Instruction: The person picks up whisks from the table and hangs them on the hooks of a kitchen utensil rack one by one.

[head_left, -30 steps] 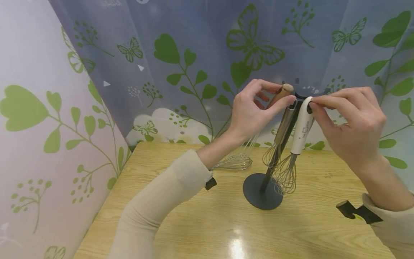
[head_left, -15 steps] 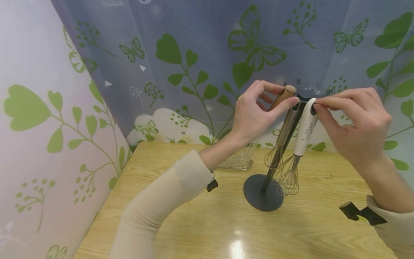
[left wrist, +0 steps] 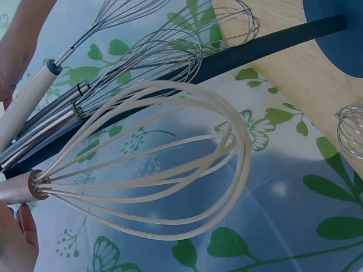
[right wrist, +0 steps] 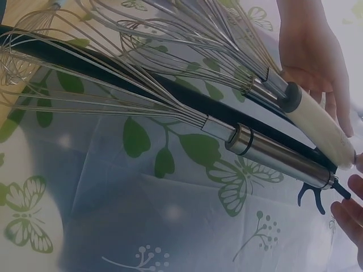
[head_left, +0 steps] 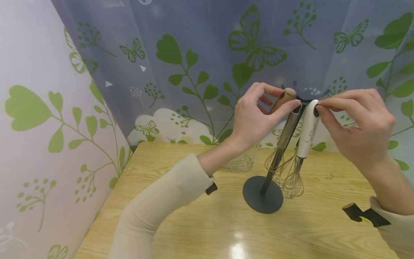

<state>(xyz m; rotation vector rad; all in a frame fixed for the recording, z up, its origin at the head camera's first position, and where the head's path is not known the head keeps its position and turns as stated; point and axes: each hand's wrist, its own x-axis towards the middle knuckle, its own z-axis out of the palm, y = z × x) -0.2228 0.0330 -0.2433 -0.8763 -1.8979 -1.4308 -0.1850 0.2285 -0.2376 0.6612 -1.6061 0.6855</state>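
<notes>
My left hand [head_left: 253,115] holds the wooden handle [head_left: 279,102] of a whisk with pale wires [left wrist: 170,164]; its thumb tip lies by the top of a steel whisk [head_left: 289,129]. With thumb and index finger my right hand [head_left: 362,126] pinches the holed top of a white-handled whisk [head_left: 307,135], which hangs wires down. A dark upright stand [head_left: 255,196] with a round base stands behind these whisks. In the right wrist view a steel handle [right wrist: 283,161] lies along the pole near dark hooks [right wrist: 312,198], with right fingertips [right wrist: 351,212] close by.
Another wire whisk [head_left: 242,163] lies on the wooden table [head_left: 194,223], left of the stand, partly hidden by the left arm. A leaf-and-butterfly patterned cloth [head_left: 194,36] rises behind the table, and a pale patterned wall [head_left: 38,162] stands at the left.
The right hand and the white-handled whisk have shifted slightly right and down, and the whisk's wires hang farther from the pole. The left hand keeps its hold and has barely moved.
</notes>
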